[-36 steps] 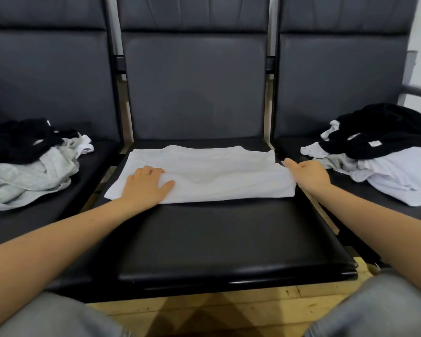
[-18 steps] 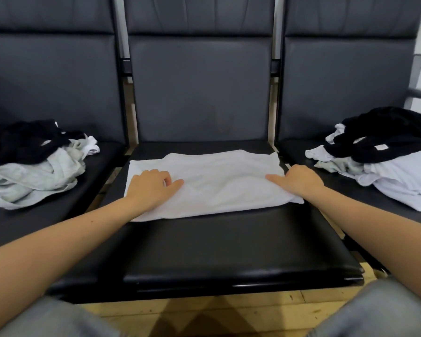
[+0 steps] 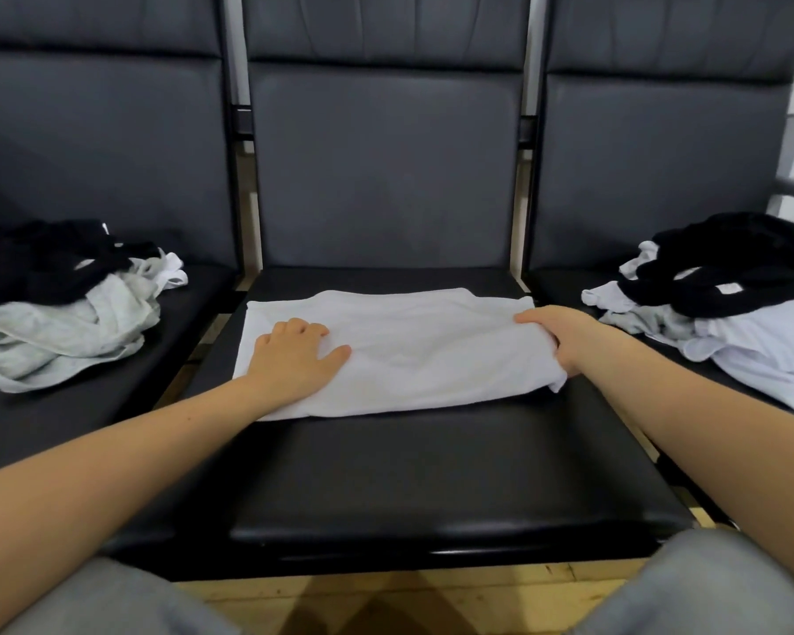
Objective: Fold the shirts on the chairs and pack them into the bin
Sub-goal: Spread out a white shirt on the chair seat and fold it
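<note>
White shirt (image 3: pixel 413 350): folded into a wide band, lying flat across the back half of the middle chair seat (image 3: pixel 432 474), front part of the seat bare.

Left hand (image 3: pixel 294 359): palm down on the left part of the shirt, thumb spread toward the middle, fingers bent at the knuckles with the tips on the cloth; presses, no cloth seen gathered in it.

Right hand (image 3: pixel 564 334): at the right end of the shirt, fingers curled around the edge of the fabric, thumb along the top; grips that end, cloth bunched and a little lifted there, one small corner hanging just below the hand.

Both forearms bare, reaching in from the lower corners; grey trousers at the bottom edge.

Left chair: loose heap of grey, white and black clothes (image 3: pixel 65 304), well apart from the shirt. Right chair: second heap, black clothes on top of white ones (image 3: pixel 729 313), near the right hand but not touching it.

Wooden floor (image 3: pixel 386 598) below the seat.
</note>
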